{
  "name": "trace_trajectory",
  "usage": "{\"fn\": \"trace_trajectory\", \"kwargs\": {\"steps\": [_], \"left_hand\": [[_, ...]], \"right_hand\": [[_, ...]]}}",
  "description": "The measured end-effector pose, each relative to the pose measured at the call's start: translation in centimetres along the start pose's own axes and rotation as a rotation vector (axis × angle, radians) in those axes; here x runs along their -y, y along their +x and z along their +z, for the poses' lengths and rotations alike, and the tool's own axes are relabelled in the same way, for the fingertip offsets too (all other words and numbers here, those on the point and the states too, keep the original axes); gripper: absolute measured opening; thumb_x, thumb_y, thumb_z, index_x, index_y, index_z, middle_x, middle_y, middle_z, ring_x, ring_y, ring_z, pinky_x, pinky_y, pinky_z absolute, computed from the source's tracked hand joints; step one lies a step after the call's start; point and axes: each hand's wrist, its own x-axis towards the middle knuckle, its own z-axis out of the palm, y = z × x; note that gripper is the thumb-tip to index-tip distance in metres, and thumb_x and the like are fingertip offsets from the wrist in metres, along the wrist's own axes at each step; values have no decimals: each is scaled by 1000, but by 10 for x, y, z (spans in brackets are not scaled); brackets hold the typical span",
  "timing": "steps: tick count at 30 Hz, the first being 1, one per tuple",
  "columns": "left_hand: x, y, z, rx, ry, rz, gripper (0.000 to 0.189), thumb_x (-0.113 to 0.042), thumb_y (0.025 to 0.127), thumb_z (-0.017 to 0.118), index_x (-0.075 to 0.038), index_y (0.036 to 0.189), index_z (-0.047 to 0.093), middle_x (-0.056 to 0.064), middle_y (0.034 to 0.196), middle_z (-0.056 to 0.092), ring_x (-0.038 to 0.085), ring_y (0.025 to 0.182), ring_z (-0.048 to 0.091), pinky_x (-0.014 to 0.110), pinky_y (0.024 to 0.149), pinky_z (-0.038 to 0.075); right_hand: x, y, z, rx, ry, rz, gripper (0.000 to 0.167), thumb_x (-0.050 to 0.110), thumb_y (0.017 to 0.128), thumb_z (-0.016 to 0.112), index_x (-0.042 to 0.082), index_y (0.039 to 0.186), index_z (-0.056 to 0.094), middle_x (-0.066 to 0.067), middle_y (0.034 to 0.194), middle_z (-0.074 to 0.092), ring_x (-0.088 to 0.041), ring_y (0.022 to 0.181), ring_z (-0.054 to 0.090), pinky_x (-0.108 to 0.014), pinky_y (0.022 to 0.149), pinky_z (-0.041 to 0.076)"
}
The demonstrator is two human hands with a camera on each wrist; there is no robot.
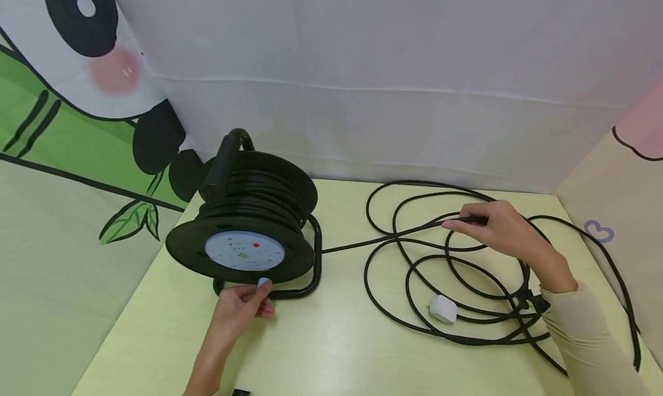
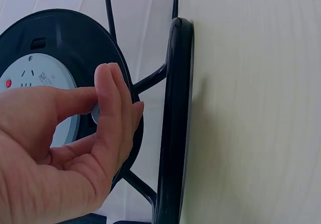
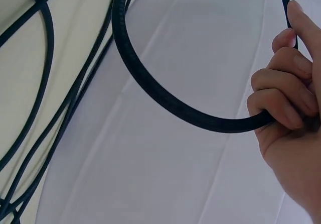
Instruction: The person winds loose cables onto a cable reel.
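Note:
On the left of the table stands a black cable reel [image 1: 194,252] with cable wound round its drum, a pale socket face [image 1: 244,251] and a metal-tube stand [image 1: 317,258]. At the front rim of the reel, my left hand [image 1: 233,312] pinches a small pale-blue knob [image 1: 263,282] between thumb and fingers. The left wrist view shows this knob [image 2: 95,112] mostly covered by the fingers. To the right, my right hand [image 1: 502,229] holds the black cable [image 1: 357,245], which runs straight to the reel. In the right wrist view the fingers curl round the cable [image 3: 170,102].
Loose cable loops [image 1: 368,286] lie spread across the table's right side. Among them are a white plug [image 1: 443,308] and a black piece [image 1: 533,301] whose kind is unclear. A pale cloth wall [image 1: 393,131] stands behind the table [image 1: 331,338].

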Motion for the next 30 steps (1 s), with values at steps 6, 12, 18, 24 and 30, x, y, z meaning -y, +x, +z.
{"fn": "trace_trajectory", "kwargs": {"steps": [6, 12, 18, 24, 30], "left_hand": [[2, 0, -5, -19, -11, -12, 35, -19, 103, 66, 15, 99, 69, 16, 79, 72, 16, 65, 71, 27, 65, 64], [2, 0, -12, -33, -17, -14, 36, -18, 104, 64, 17, 99, 68, 16, 77, 71, 15, 63, 71, 27, 65, 64], [2, 1, -21, -58, -31, -26, 36, -17, 104, 63, 19, 108, 67, 14, 77, 71, 15, 63, 71, 27, 66, 64], [3, 3, -29, -74, -43, -43, 40, -18, 105, 63, 20, 115, 64, 10, 77, 70, 13, 64, 72, 28, 66, 64], [5, 5, -34, -86, -55, -54, 41, -18, 105, 63, 20, 117, 63, 9, 77, 69, 12, 63, 71, 27, 66, 64]], "right_hand": [[4, -6, -14, -56, 6, 15, 32, 23, 92, 80, 25, 70, 58, 13, 59, 34, -2, 52, 29, -24, 45, 28], [11, -12, -26, -60, 43, 116, 28, 26, 90, 82, 26, 70, 63, 8, 58, 40, -6, 52, 34, -27, 45, 30], [18, -17, -37, -42, 47, 158, 26, 25, 90, 83, 25, 70, 66, 5, 59, 46, -8, 53, 36, -28, 46, 31], [22, -23, -48, -43, 15, 161, 25, 24, 88, 85, 26, 70, 67, 6, 58, 48, -7, 53, 36, -28, 46, 30], [29, -31, -59, -8, 20, 119, 23, 19, 87, 85, 26, 72, 69, 8, 58, 51, -7, 52, 37, -27, 44, 30]]}}
